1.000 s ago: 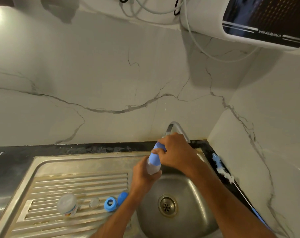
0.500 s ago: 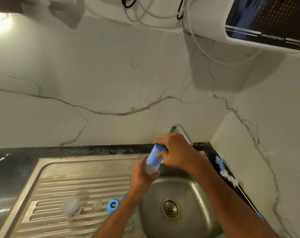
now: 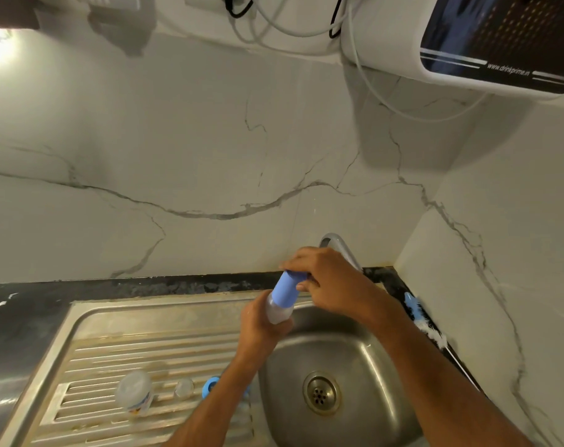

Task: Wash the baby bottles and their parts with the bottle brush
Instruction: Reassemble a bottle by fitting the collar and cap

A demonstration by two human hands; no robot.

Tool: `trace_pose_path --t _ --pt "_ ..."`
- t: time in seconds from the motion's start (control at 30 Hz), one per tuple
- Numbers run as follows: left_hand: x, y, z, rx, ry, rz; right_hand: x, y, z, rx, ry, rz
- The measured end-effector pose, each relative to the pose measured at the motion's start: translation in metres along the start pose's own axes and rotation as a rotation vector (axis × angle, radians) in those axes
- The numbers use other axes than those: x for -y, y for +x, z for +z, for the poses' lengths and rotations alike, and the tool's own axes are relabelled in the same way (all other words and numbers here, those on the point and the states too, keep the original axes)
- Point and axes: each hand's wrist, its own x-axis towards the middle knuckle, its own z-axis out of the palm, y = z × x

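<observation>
Above the steel sink bowl [image 3: 354, 356], my left hand [image 3: 261, 324] grips the clear body of a baby bottle [image 3: 278, 312], tilted up to the right. Its blue cap [image 3: 287, 290] is pinched at the top by my right hand [image 3: 325, 279]. On the drainboard [image 3: 113, 350] lie a second clear bottle [image 3: 134, 393], a clear nipple [image 3: 183, 388] and a blue ring [image 3: 209, 386] partly hidden by my left forearm. The bottle brush [image 3: 424, 321], blue and white bristled, lies on the black counter at the right wall.
A chrome tap [image 3: 337, 245] curves over the bowl behind my right hand. The drain [image 3: 321, 393] sits in the bowl's middle. A white water purifier [image 3: 500, 43] with hoses hangs on the marble wall above. Black countertop [image 3: 22, 314] runs left of the sink.
The view has tipped upward a little, so hands and sink sit lower in frame. More of the blue cap shows below my right hand; both hands keep their hold on the bottle.
</observation>
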Motion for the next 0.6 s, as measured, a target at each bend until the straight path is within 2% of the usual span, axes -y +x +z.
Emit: trace_pose_path --t 0.1,0.2,0.3,0.33,0.43,0.5,0.6 --pt "0.002 -0.002 0.003 -0.005 -0.019 0.032 0.000 -0.001 0.008 -0.076 -0.098 0.041" --pt "0.009 -0.004 0.005 -0.019 -0.021 0.044 0.004 -0.006 0.022 -0.140 -0.159 0.271" --pt "0.011 -0.006 0.007 -0.008 0.023 0.037 0.006 -0.010 0.027 -0.190 -0.414 0.267" --pt "0.010 -0.006 0.007 0.005 0.029 0.026 0.008 -0.009 0.019 -0.178 -0.423 0.283" --pt "0.006 -0.003 0.006 0.036 -0.007 0.000 0.002 -0.007 -0.002 -0.122 -0.202 0.315" --pt "0.007 -0.001 0.006 0.030 -0.034 0.007 0.002 -0.007 -0.012 -0.118 -0.023 0.188" --pt "0.004 -0.001 0.004 0.024 -0.032 0.018 -0.009 -0.001 -0.003 0.068 0.012 0.038"
